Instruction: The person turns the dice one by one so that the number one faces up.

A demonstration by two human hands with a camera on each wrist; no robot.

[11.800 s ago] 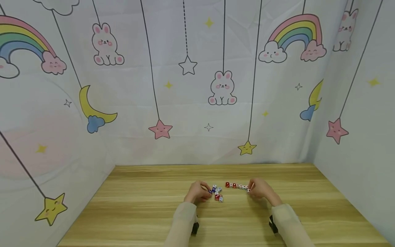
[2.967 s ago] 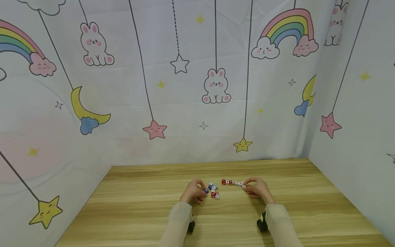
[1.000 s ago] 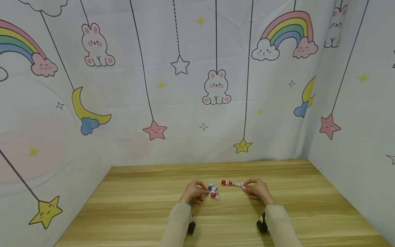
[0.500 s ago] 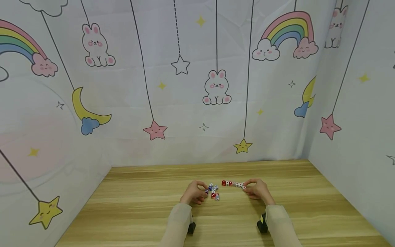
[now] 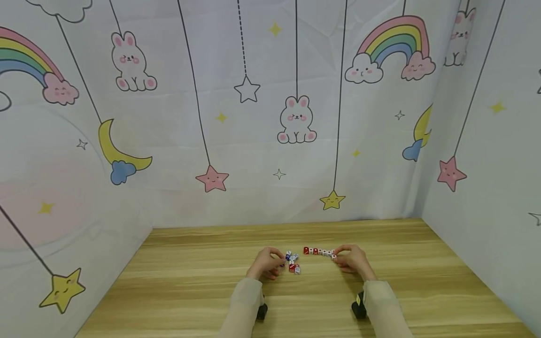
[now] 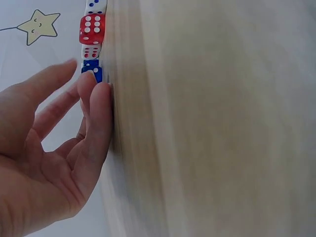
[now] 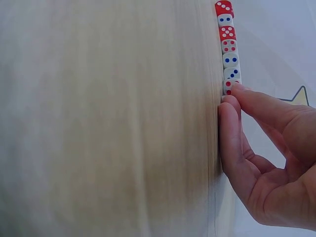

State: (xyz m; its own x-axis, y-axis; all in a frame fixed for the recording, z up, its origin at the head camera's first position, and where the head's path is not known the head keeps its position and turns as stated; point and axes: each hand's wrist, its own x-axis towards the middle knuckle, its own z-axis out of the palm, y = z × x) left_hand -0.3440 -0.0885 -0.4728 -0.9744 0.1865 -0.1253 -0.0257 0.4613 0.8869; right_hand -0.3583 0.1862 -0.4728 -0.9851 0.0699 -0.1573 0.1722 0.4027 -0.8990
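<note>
My left hand (image 5: 267, 264) is beside a blue die (image 6: 95, 72) at the left of a loose cluster. In the left wrist view, fingertips touch this die and partly hide it; the thumb tip stands apart from it. At the right end of a row, my right hand (image 5: 351, 258) pinches a white die with red pips (image 7: 228, 87) between thumb and finger. The row of red and white dice (image 5: 315, 251) runs leftward from there. In the cluster, a red die (image 5: 292, 268) touches a white one (image 5: 297, 270), with blue and white dice behind.
A wood-grain table (image 5: 190, 300) lies under both hands. White cloth walls (image 5: 253, 150) printed with rabbits, stars and rainbows enclose its back and sides. Dark wrist cameras (image 5: 359, 306) hang under the sleeves. A narrow gap separates the cluster from the row.
The blue die stood apart from the left fingers three seconds ago. Half a second ago its marked face showed; now the fingers cover most of it. The right hand keeps its place.
</note>
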